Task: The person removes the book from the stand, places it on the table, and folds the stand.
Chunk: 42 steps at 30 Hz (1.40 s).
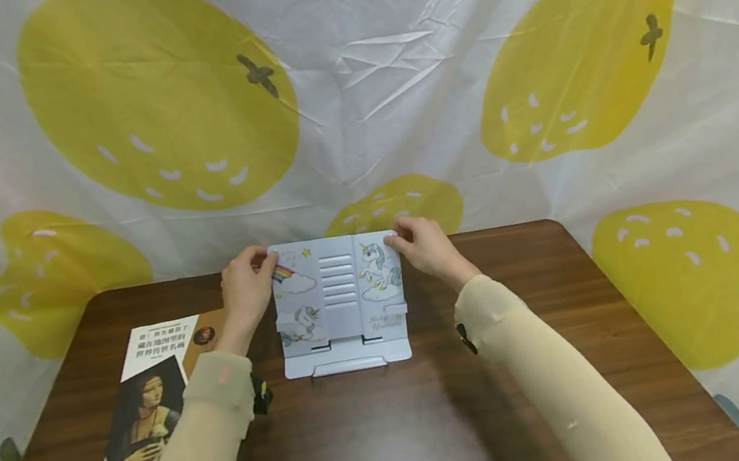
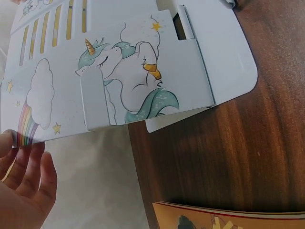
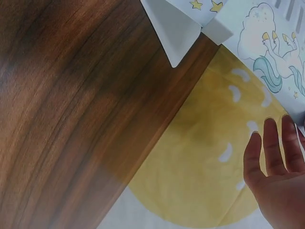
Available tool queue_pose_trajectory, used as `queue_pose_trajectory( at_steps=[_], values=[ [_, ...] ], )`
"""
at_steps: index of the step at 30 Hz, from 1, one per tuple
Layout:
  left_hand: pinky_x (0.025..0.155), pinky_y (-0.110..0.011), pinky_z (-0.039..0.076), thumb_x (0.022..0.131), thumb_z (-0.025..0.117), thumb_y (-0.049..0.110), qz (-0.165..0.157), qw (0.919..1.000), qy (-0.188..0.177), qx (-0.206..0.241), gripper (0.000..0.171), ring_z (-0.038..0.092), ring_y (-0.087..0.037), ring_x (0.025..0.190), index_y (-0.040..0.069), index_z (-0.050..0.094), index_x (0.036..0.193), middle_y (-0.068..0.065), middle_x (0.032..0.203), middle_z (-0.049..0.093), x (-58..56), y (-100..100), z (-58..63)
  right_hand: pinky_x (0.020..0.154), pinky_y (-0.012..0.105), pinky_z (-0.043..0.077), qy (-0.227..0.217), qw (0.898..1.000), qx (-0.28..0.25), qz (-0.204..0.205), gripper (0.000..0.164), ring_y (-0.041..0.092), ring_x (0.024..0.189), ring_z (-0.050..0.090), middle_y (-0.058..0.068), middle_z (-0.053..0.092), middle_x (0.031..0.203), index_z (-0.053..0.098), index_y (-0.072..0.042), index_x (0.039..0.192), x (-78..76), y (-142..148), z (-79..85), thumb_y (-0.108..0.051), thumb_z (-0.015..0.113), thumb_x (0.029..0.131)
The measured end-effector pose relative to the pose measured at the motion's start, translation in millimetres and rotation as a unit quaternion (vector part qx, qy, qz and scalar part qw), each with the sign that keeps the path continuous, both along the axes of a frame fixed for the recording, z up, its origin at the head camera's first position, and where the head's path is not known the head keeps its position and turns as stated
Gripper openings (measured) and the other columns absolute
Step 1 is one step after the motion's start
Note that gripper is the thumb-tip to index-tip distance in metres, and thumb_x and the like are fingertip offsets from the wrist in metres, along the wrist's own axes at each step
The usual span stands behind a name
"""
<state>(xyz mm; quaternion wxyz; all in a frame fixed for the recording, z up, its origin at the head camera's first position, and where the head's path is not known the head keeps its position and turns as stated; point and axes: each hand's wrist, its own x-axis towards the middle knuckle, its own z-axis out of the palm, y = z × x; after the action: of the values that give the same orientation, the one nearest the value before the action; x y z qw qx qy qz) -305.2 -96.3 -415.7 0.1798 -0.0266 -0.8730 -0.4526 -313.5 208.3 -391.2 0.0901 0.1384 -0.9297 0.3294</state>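
Note:
A white book stand (image 1: 339,292) printed with unicorns, clouds and a rainbow stands unfolded near the table's back edge, its panel upright and its base plate toward the person. My left hand (image 1: 248,286) pinches the panel's upper left corner between thumb and fingers. At the upper right corner, my right hand (image 1: 427,250) pinches the panel in the same way. In the left wrist view the left hand (image 2: 26,183) has its thumb on the printed face and fingers behind. The right wrist view shows the right hand (image 3: 276,167) at the panel's edge, its thumb mostly hidden.
On the left of the brown wooden table (image 1: 548,396) lies a book (image 1: 150,402) with a painted portrait on its cover, partly behind the left forearm. A white cloth (image 1: 382,83) with large yellow fruit prints hangs behind the table.

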Motion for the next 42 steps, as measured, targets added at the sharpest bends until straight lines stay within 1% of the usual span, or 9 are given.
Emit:
queue_pose_trajectory(
  at_steps=[7,13,20,23,27,32,36,40,42],
  values=[
    [0.076,-0.04,0.048,0.094,0.068,0.019,0.01,0.9995,0.028,0.01,0.022,0.062,-0.027,0.083,0.002,0.067,0.108,-0.013,0.094,0.068,-2.8,2.0,4.7,0.06,0.033,0.039,0.015,1.0,-0.002,-0.004,0.022,0.02,0.065,0.046,0.003,0.05,0.071,0.055,-0.012,0.082,-2.4,-0.1,-4.0,-0.026,0.063,0.097],
    [0.07,-0.039,0.048,0.092,0.069,0.014,0.019,0.9988,0.038,0.022,0.02,0.061,-0.027,0.081,0.002,0.065,0.108,-0.013,0.092,0.065,-2.7,6.9,8.2,0.059,0.033,0.039,0.021,1.0,-0.01,0.0,0.019,0.019,0.062,0.045,0.003,0.051,0.07,0.057,-0.013,0.085,-1.4,0.2,-6.0,-0.025,0.063,0.097],
    [0.079,-0.044,0.045,0.092,0.069,0.012,0.023,0.9982,0.054,-0.011,0.019,0.057,-0.031,0.088,-0.001,0.065,0.105,-0.016,0.094,0.061,-1.6,14.7,9.7,0.063,0.035,0.041,0.015,0.999,-0.038,-0.006,0.016,0.021,0.066,0.049,0.003,0.059,0.077,0.066,-0.011,0.1,4.6,3.3,-11.9,-0.027,0.062,0.097],
    [0.078,-0.046,0.044,0.091,0.069,0.012,0.029,0.998,0.053,-0.021,0.021,0.056,-0.031,0.086,0.0,0.065,0.108,-0.014,0.093,0.059,-0.3,19.1,9.9,0.066,0.035,0.042,0.013,0.999,-0.046,-0.01,0.018,0.021,0.07,0.051,0.003,0.062,0.08,0.067,-0.011,0.105,6.7,5.1,-13.3,-0.027,0.063,0.097],
    [0.076,-0.047,0.045,0.091,0.069,0.01,0.032,0.9967,0.062,-0.041,0.026,0.057,-0.03,0.083,0.001,0.065,0.115,-0.012,0.092,0.06,-1.5,25.3,5.1,0.064,0.034,0.042,0.02,0.998,-0.053,-0.014,0.018,0.02,0.068,0.051,0.005,0.061,0.076,0.067,-0.009,0.104,9.4,7.0,-14.2,-0.025,0.063,0.097],
    [0.081,-0.05,0.048,0.09,0.069,0.009,0.031,0.9957,0.066,-0.058,0.036,0.061,-0.036,0.093,0.001,0.063,0.125,-0.018,0.105,0.062,0.4,31.9,-4.5,0.061,0.034,0.042,0.008,0.996,-0.089,-0.024,0.016,0.021,0.064,0.05,0.013,0.063,0.075,0.066,-0.008,0.1,16.2,6.6,-22.1,-0.023,0.064,0.097],
    [0.09,-0.051,0.046,0.089,0.071,0.01,0.026,0.9958,0.063,-0.061,0.045,0.058,-0.04,0.107,0.001,0.059,0.132,-0.021,0.12,0.058,2.3,35.3,-10.9,0.06,0.033,0.042,-0.002,0.992,-0.12,-0.032,0.016,0.02,0.062,0.05,0.015,0.064,0.076,0.066,-0.009,0.098,20.1,3.9,-29.1,-0.025,0.064,0.096],
    [0.098,-0.05,0.042,0.088,0.072,0.011,0.022,0.9955,0.064,-0.065,0.051,0.051,-0.038,0.118,-0.001,0.056,0.135,-0.02,0.13,0.054,3.1,36.6,-12.0,0.062,0.032,0.041,0.003,0.989,-0.144,-0.034,0.016,0.019,0.065,0.049,0.008,0.061,0.072,0.065,-0.009,0.094,22.0,1.5,-30.6,-0.025,0.066,0.095],
    [0.1,-0.049,0.04,0.088,0.073,0.013,0.014,0.9959,0.056,-0.07,0.056,0.048,-0.037,0.121,-0.001,0.053,0.138,-0.02,0.134,0.051,4.4,37.5,-11.6,0.062,0.031,0.04,0.006,0.988,-0.155,-0.028,0.016,0.019,0.067,0.049,0.005,0.058,0.07,0.064,-0.009,0.091,23.2,1.2,-30.4,-0.024,0.067,0.094]
  ],
)
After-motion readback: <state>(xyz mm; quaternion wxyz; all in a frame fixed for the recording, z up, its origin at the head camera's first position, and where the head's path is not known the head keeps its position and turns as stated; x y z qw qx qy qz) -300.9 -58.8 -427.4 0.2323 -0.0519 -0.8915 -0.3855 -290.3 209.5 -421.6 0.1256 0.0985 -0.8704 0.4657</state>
